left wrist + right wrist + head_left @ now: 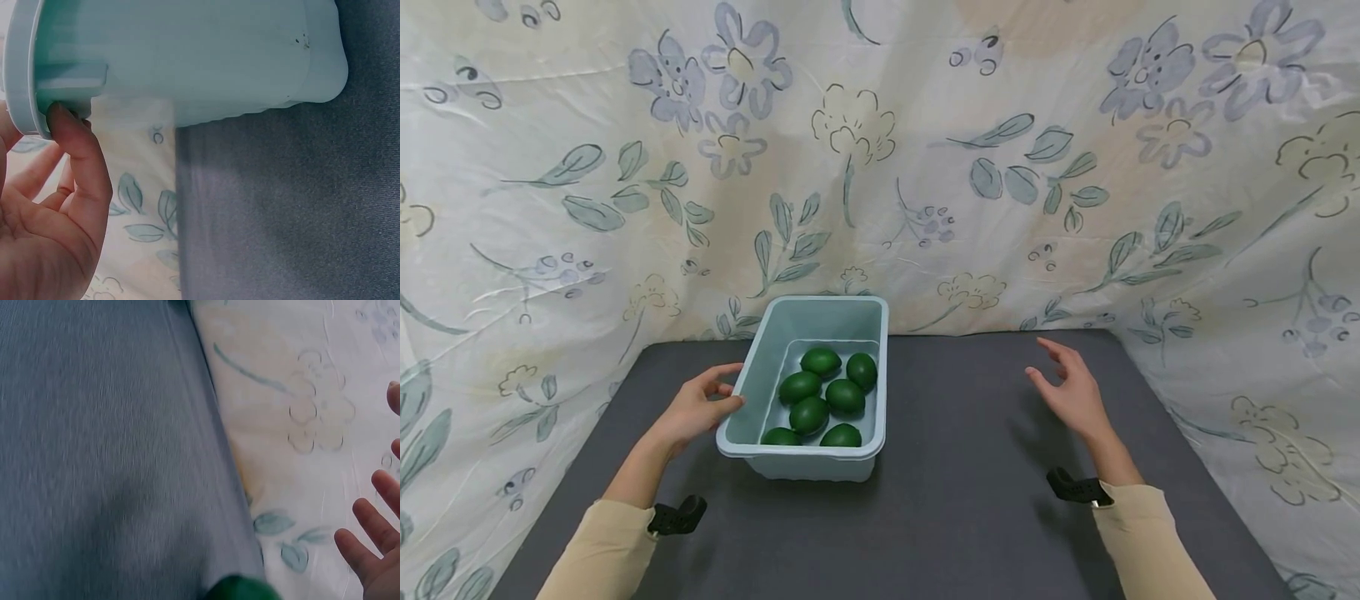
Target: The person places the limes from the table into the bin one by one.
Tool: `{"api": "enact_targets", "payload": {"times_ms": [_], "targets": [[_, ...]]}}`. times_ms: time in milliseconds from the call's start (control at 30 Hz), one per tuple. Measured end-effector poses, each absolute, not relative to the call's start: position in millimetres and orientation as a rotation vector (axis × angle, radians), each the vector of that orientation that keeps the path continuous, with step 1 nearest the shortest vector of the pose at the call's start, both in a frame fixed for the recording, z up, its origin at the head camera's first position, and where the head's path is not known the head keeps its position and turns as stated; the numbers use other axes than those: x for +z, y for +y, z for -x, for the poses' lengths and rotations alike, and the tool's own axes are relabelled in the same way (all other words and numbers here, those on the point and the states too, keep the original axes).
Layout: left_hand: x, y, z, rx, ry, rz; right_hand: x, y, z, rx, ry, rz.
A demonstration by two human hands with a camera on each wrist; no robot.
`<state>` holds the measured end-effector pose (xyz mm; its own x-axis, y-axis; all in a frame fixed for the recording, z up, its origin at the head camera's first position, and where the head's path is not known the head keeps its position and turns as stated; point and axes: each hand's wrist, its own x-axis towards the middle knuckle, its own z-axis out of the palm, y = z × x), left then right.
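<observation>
A light blue plastic bin (808, 467) stands on the dark tabletop, left of the middle. Inside lie several dark green, egg-shaped fruits (845, 397) that look like avocados. My left hand (696, 410) grips the bin's left rim; the left wrist view shows the thumb and a finger pinching the rim (24, 69). Over the right part of the table is my right hand (1075, 396), fingers spread and nothing held. In the right wrist view, its fingers (375, 525) show at the right edge, and a rounded green thing (242, 589) is cut off at the bottom.
A dark grey cloth covers the table (955, 500). Behind it and along both sides hangs a floral curtain (880, 167), close to the bin's far end. Each wrist wears a black strap (1078, 486) with a camera mount.
</observation>
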<state>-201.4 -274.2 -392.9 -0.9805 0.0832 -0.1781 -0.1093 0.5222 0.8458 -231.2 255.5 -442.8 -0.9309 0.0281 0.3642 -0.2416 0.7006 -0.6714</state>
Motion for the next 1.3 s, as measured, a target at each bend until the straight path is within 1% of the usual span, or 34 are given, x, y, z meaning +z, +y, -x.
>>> {"api": "enact_targets", "payload": {"times_ms": [300, 500, 733, 933, 1300], "targets": [[-392.4, -273.8, 201.1, 1.428, 2.573, 0.047, -456.0, 290.5, 224.0, 0.990, -2.632, -0.055], [-391.7, -273.7, 200.7, 1.434, 2.568, 0.050, -465.7, 305.5, 220.4, 0.933, -2.683, -0.052], [-390.5, -272.7, 199.4, 1.442, 2.561, 0.053, -476.5, 316.6, 220.5, 0.916, -2.741, -0.048], [-390.4, -272.4, 198.8, 1.446, 2.558, 0.044, -483.7, 322.3, 222.9, 0.913, -2.838, 0.011], [-390.2, -271.9, 200.2, 1.443, 2.565, 0.050, -493.6, 323.8, 226.5, 0.920, -2.906, 0.069]]}}
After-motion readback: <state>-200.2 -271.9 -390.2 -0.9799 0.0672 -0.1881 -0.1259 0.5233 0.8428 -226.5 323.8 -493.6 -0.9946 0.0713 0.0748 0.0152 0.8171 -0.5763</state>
